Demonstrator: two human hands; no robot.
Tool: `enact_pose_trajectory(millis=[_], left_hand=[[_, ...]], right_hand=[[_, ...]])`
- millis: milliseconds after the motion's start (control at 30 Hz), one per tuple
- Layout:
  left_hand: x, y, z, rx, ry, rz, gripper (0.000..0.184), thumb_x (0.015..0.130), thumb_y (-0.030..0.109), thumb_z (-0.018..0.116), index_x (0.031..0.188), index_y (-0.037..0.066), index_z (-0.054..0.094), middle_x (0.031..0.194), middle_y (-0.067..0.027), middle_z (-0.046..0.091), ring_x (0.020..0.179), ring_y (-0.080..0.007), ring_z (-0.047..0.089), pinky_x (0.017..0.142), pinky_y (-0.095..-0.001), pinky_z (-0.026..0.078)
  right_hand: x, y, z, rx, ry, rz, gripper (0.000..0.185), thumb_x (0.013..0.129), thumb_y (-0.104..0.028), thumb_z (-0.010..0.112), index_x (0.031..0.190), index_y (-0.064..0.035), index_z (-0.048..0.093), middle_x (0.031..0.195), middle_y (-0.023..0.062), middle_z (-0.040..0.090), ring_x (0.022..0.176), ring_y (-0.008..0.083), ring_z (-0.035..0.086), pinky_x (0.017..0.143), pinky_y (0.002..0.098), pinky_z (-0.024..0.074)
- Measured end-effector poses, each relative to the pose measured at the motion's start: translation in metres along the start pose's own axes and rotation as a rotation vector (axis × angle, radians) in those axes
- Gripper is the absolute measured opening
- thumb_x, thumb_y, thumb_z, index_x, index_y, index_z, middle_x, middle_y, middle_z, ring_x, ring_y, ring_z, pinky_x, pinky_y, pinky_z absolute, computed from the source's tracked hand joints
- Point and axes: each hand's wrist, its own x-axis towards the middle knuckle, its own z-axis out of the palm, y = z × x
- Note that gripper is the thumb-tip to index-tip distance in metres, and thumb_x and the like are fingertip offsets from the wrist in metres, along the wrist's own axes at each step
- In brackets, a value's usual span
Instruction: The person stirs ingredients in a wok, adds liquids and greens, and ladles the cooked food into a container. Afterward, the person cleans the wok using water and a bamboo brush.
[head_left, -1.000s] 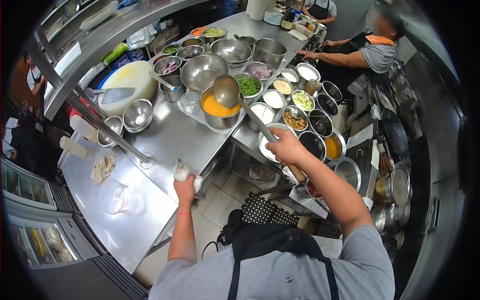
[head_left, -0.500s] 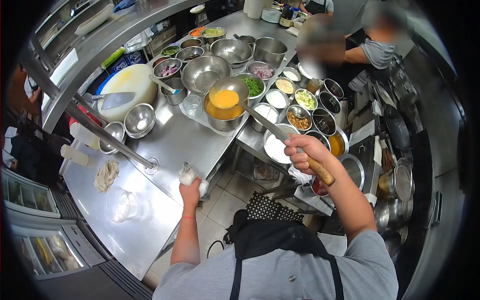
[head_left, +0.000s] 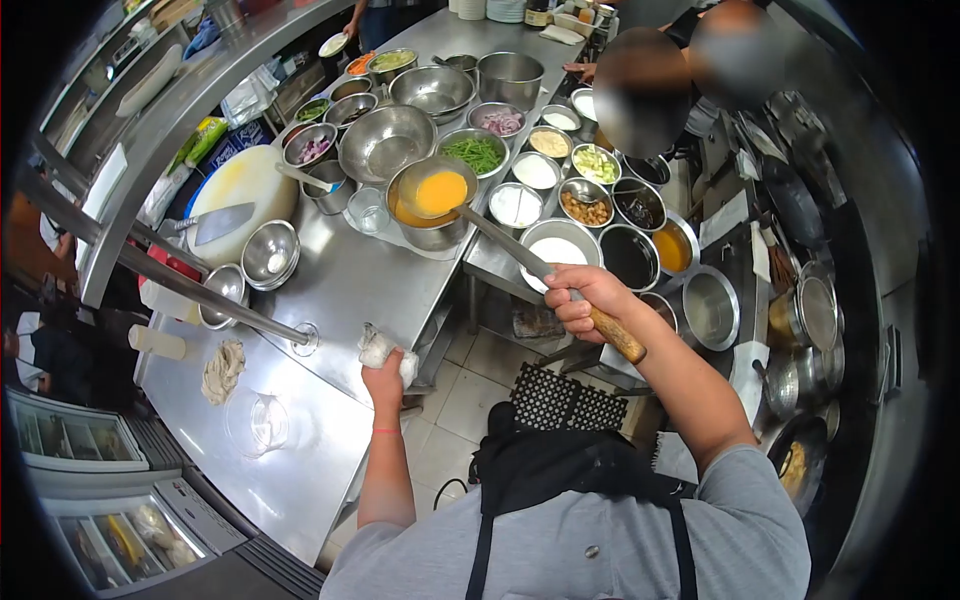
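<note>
My right hand is closed round the wooden grip of a long-handled ladle. The ladle's wide metal bowl holds yellow-orange liquid and sits over the mouth of a steel pot, which has the same liquid inside. Whether the bowl touches the pot I cannot tell. My left hand grips a crumpled white cloth at the counter's edge. Close to the pot are a clear cup, a bowl of chopped greens and a wide steel bowl.
Several ingredient containers stand right of the pot, including a white-filled one. A cutting board with a knife lies left. A metal post crosses the counter. Another person is at the upper right.
The view has shifted a little, moving the counter up and left in the picture. The ladle bowl now overlaps the pot's mouth more. My left hand still holds the cloth.
</note>
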Motion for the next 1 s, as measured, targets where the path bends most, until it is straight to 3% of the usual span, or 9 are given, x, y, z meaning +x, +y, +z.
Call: enact_pose_trajectory(millis=[233,400,467,600,700,800,1000], left_hand=[[-0.012,0.026,0.007,-0.276,0.081,-0.05,0.017,0.08,0.003,0.063,0.096,-0.003,0.061,0.087,-0.0075,0.064,0.077,-0.0171,0.06,0.071,-0.0305,0.049],[-0.032,0.057,0.048,-0.261,0.012,0.006,0.02,0.08,0.002,0.062,0.099,-0.003,0.06,0.091,-0.0071,0.063,0.075,-0.0168,0.06,0.067,-0.0302,0.05],[-0.039,0.042,0.067,-0.173,-0.105,0.057,0.017,0.083,0.007,0.062,0.098,0.0,0.061,0.089,-0.0051,0.063,0.074,-0.0146,0.06,0.068,-0.0299,0.05],[-0.108,0.028,0.122,-0.013,-0.396,0.039,0.023,0.082,0.003,0.062,0.104,-0.003,0.059,0.093,-0.0083,0.062,0.076,-0.0171,0.06,0.069,-0.0315,0.05],[-0.154,-0.02,0.155,0.132,-0.677,-0.053,0.025,0.081,0.003,0.062,0.105,-0.003,0.058,0.092,-0.0083,0.062,0.077,-0.0174,0.06,0.071,-0.0322,0.049],[-0.219,-0.034,0.195,0.24,-0.981,-0.098,0.03,0.079,0.003,0.064,0.107,-0.003,0.057,0.094,-0.0067,0.062,0.082,-0.0175,0.059,0.075,-0.0324,0.047],[-0.322,-0.035,0.264,0.269,-1.221,-0.066,0.024,0.077,0.005,0.066,0.099,0.0,0.059,0.088,-0.004,0.062,0.076,-0.0155,0.058,0.071,-0.0309,0.047]], right_hand=[[-0.066,0.027,-0.023,0.046,-0.114,0.007,0.013,0.091,-0.012,0.053,0.099,-0.0143,0.043,0.068,-0.0014,0.046,0.042,0.0025,0.038,0.033,0.0185,0.0293],[-0.161,0.092,-0.072,0.172,-0.107,0.038,0.017,0.092,-0.012,0.053,0.105,-0.0146,0.044,0.068,-0.0007,0.045,0.041,0.0042,0.039,0.033,0.0202,0.0293],[-0.215,0.131,-0.092,0.232,-0.011,0.014,0.022,0.092,-0.011,0.053,0.112,-0.0139,0.044,0.068,-0.0001,0.045,0.041,0.0046,0.038,0.033,0.0208,0.0293],[-0.341,0.214,-0.112,0.324,0.147,-0.116,0.031,0.092,-0.009,0.052,0.122,-0.0117,0.045,0.067,0.0004,0.045,0.041,0.0048,0.037,0.033,0.0215,0.0298],[-0.429,0.272,-0.1,0.413,0.283,-0.262,0.049,0.092,-0.005,0.05,0.139,-0.0095,0.037,0.066,0.0016,0.045,0.04,0.0052,0.037,0.032,0.0215,0.0301],[-0.499,0.319,-0.088,0.521,0.413,-0.455,0.053,0.091,-0.005,0.051,0.142,-0.0085,0.034,0.066,0.0022,0.045,0.04,0.0047,0.037,0.032,0.0213,0.0304],[-0.592,0.359,-0.079,0.691,0.622,-0.8,0.039,0.092,-0.006,0.049,0.131,-0.0077,0.045,0.065,0.0008,0.045,0.037,0.0033,0.035,0.029,0.0191,0.0259]])
